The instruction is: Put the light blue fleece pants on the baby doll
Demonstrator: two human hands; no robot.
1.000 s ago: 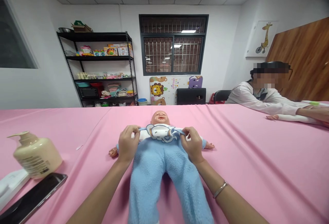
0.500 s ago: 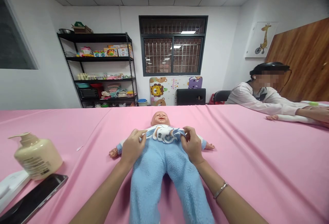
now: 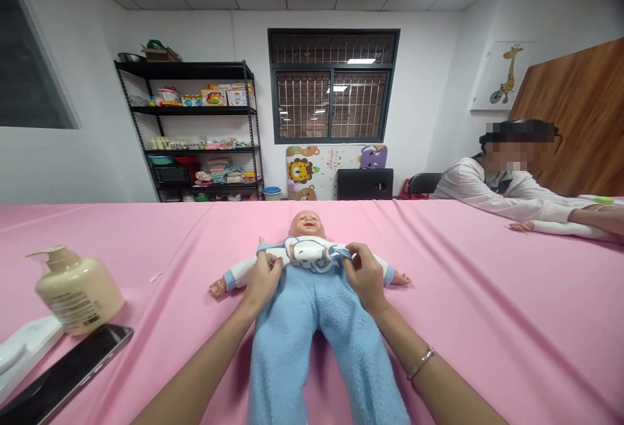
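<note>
"Pink cloth [image 3: 468, 308] covers the bench [image 3: 156, 230] to its far edge. Where's the doll?"

"On its back midway between the side edges, head [image 3: 307, 224] nearest the far edge, legs in blue trousers [image 3: 283, 347] running toward the near edge, which is out of view. The pump bottle [image 3: 80, 292] stands toward the left edge, well apart from me."

"And your grip?"

"My right hand [image 3: 364, 275] is closed, pinching the bunched blue edging [image 3: 340, 253] of the elephant-print bib [image 3: 308, 254]. My left hand [image 3: 266, 275] holds the opposite blue strip [image 3: 272, 245], one fingertip poking up past it; I can't tell how firmly."

"What makes for good handling?"

"Light, equal tension, I'd judge, with both sides level so the bib lies flat over the chest. My right side looks crumpled, so that fold wants smoothing; hard tugging could twist the trousers."
</note>
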